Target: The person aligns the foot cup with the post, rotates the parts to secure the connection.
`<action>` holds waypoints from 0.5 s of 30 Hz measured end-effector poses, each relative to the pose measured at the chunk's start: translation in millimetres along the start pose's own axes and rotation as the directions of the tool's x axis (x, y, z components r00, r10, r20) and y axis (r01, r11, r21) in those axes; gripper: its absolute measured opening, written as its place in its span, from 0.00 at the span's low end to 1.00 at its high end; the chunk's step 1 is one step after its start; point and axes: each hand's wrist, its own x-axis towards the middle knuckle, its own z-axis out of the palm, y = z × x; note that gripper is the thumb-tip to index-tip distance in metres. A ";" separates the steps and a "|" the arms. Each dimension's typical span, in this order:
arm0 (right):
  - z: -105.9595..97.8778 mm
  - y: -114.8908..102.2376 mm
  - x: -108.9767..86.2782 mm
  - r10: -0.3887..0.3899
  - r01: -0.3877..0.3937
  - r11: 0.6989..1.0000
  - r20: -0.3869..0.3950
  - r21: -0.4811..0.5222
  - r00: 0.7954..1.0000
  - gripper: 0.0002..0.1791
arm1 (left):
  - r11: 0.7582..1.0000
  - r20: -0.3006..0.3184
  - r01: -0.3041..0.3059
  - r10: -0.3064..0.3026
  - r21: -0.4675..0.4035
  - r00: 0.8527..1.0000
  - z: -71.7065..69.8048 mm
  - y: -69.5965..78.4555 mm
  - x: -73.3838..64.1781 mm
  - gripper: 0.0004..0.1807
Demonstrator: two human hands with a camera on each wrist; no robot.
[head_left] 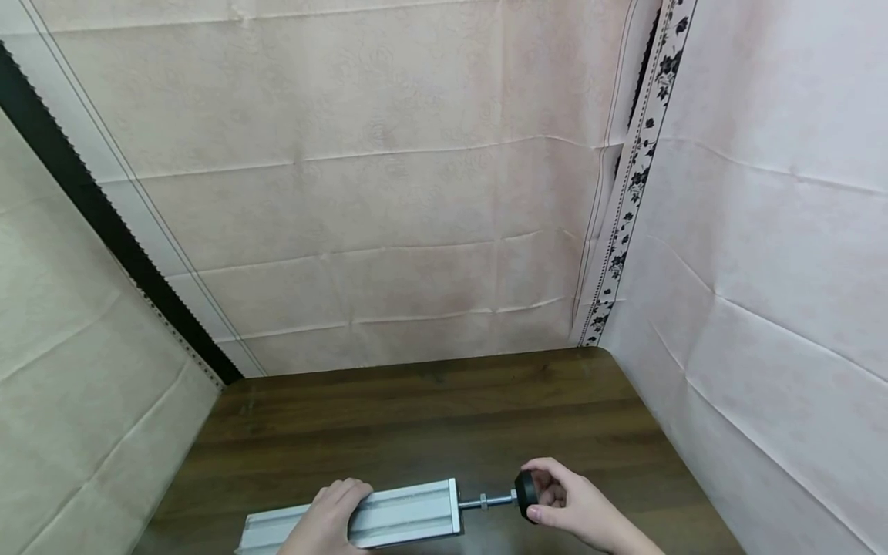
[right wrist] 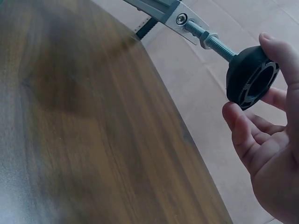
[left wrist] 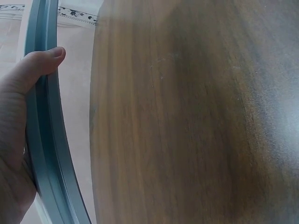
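Note:
A silvery aluminium profile [head_left: 409, 512] with lengthwise grooves lies across the lower part of the head view. My left hand [head_left: 331, 518] grips it around its width, the thumb [left wrist: 57, 52] over a grooved side in the left wrist view. From the profile's right end plate [right wrist: 180, 18] sticks a threaded rod [right wrist: 219, 46] carrying a hex nut [right wrist: 208, 40]. A round black levelling foot [right wrist: 250, 77] sits on the rod's outer end, its hollow underside facing out. My right hand [head_left: 572, 505] pinches the foot's rim between thumb and fingers.
Below the hands is a brown wood-grain tabletop [head_left: 416, 416]. Pale creased cloth [head_left: 388, 193] hangs behind it, with more cloth on both sides. A floral-edged strip [head_left: 634, 181] runs down the right corner and a black band [head_left: 104, 208] the left.

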 end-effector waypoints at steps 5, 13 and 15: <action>0.4 1.8 0.7 0.034 -0.035 0.998 0.021 0.053 0.999 0.21 | 1.000 0.000 0.006 -0.006 0.002 1.000 1.0 -1.1 -0.2 0.39; 0.2 0.7 2.6 0.117 -0.120 0.988 0.038 0.096 0.992 0.19 | 1.000 0.001 0.011 -0.011 0.004 1.000 0.7 -0.7 0.5 0.41; 0.1 0.9 3.0 0.136 -0.141 0.983 0.046 0.114 0.990 0.18 | 1.000 -0.004 0.009 -0.009 0.008 1.000 1.3 -1.4 0.5 0.41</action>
